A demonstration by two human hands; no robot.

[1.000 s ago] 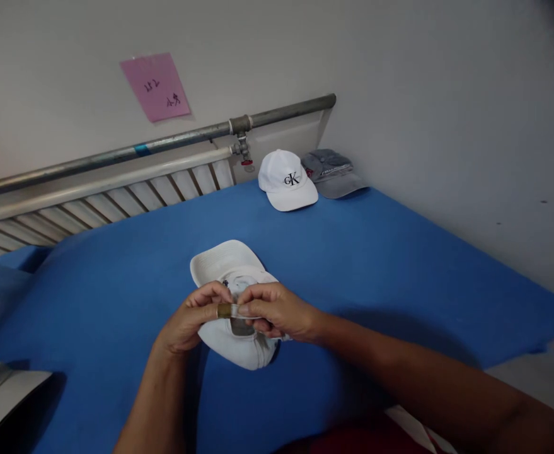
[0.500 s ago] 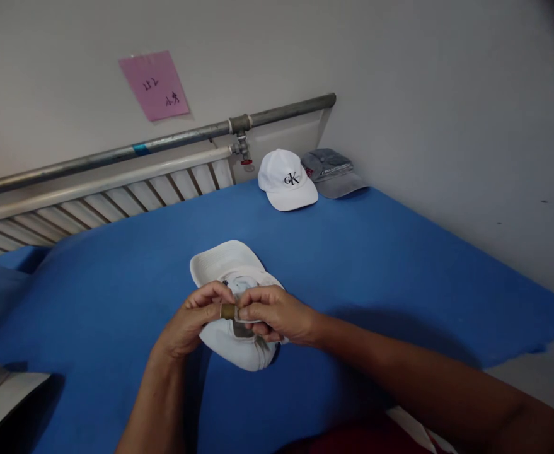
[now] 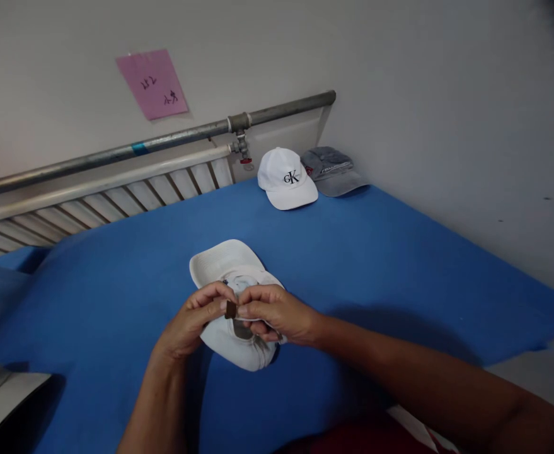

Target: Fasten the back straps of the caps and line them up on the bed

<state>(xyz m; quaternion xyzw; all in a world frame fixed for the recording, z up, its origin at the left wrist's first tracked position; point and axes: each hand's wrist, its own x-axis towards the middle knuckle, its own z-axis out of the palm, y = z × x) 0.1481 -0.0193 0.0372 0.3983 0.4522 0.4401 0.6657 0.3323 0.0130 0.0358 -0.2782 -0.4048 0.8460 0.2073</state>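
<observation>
A white cap [image 3: 224, 260] lies on the blue surface in front of me, its brim pointing away and its inside partly showing. My left hand [image 3: 200, 320] pinches a small brown, metal-looking buckle [image 3: 230, 309] between thumb and fingers above the cap's back opening. Close against it, my right hand [image 3: 277, 313] is closed on the thin white strap [image 3: 258, 320] of the cap. The fingertips of both hands nearly meet at the buckle. My hands hide part of the cap and most of the strap.
A white cap with black letters [image 3: 281, 176] and a grey cap [image 3: 338, 173] sit by the wall at the back. A radiator [image 3: 139, 192] and metal pipe [image 3: 177, 135] run along the wall under a pink note [image 3: 154, 85]. A pale object [image 3: 7, 397] stands at lower left.
The buckle has turned in my left fingers: its brassy face has given way to a darker, browner side. Both hands and the cap stay nearly in place.
</observation>
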